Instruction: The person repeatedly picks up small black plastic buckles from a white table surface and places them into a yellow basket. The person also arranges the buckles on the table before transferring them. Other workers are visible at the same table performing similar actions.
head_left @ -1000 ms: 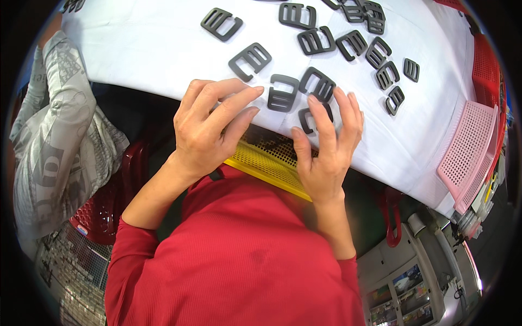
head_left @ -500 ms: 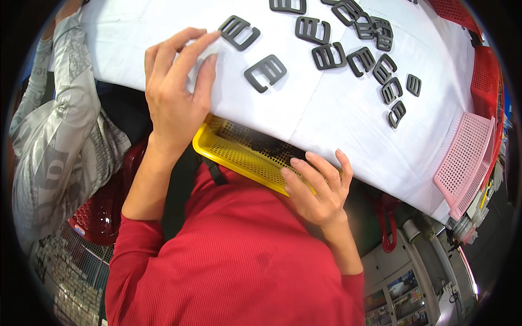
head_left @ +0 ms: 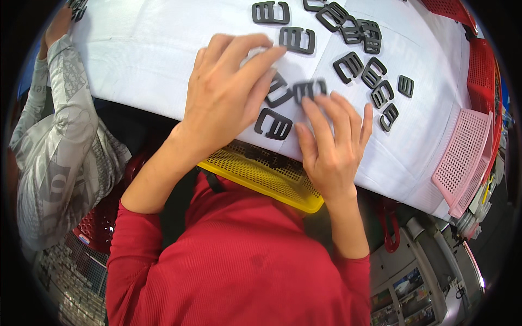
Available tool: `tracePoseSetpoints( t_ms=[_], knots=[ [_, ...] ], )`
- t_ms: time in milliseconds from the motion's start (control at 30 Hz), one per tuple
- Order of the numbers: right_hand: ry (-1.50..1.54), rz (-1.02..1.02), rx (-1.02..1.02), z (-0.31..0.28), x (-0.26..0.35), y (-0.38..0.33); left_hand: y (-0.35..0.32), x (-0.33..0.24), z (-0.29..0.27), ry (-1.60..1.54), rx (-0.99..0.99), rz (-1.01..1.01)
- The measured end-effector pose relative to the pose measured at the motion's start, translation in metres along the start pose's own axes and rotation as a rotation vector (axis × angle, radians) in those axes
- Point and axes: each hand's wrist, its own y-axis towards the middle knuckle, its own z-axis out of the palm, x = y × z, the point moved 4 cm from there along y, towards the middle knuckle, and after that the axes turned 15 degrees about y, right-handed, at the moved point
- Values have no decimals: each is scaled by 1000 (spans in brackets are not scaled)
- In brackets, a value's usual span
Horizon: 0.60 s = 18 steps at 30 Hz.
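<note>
My left hand (head_left: 225, 89) is over the white-covered table, fingers apart, at a dark grey plastic strap buckle (head_left: 279, 92) that it partly covers. My right hand (head_left: 336, 144) reaches over the table edge with its fingers stretched out. Its fingertips are at another buckle (head_left: 309, 88), blurred by motion; the contact is hard to make out. Between the hands, near the edge, lies a third buckle (head_left: 274, 124), its open-sided end to the left. Beneath the hands, a yellow perforated basket (head_left: 261, 179) sits against the table edge, with dark pieces inside partly hidden.
More buckles lie scattered farther off on the table (head_left: 163, 60), some overlapping (head_left: 350, 27). A pink basket (head_left: 465, 157) and a red basket (head_left: 481, 73) stand along the right side. At the left is another person's grey patterned sleeve (head_left: 70, 108), the hand beside dark pieces.
My left hand has moved right, and two buckles near it now lie nearer the table edge. My right hand has risen from the basket onto the table, and the buckle at its fingertips has shifted nearer.
</note>
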Motion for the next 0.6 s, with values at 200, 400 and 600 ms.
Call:
tracePoseSetpoints(
  t_ms=[200,400,600],
  knots=[
    [-9,19,-95,-17,-12,0,22,-7,14,108,69,75],
    [-108,88,-49,-7,-28,15,29,6,3,100,-33,69],
    [-14,67,26,-6,-7,0,37,29,3,240,187,81]
  ],
)
